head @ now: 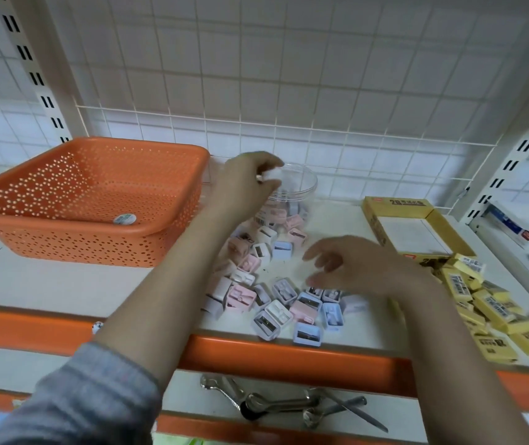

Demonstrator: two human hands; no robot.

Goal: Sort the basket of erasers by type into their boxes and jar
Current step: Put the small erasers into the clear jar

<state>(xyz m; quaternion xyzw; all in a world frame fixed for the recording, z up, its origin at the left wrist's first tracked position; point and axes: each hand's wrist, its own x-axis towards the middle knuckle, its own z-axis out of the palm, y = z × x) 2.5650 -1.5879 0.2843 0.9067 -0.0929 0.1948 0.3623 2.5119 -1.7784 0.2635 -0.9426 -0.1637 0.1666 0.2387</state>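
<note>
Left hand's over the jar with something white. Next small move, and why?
Probably let go: the left hand pinches a small white piece right above the open mouth of the clear plastic jar, which already holds pastel pieces. The open right hand hovers over the loose pastel pile, placed to grab another.

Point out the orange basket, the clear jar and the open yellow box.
orange basket [134, 231]: head view, near right rim.
clear jar [304, 184]: head view, upper right wall.
open yellow box [397, 207]: head view, printed lid flap.
</note>
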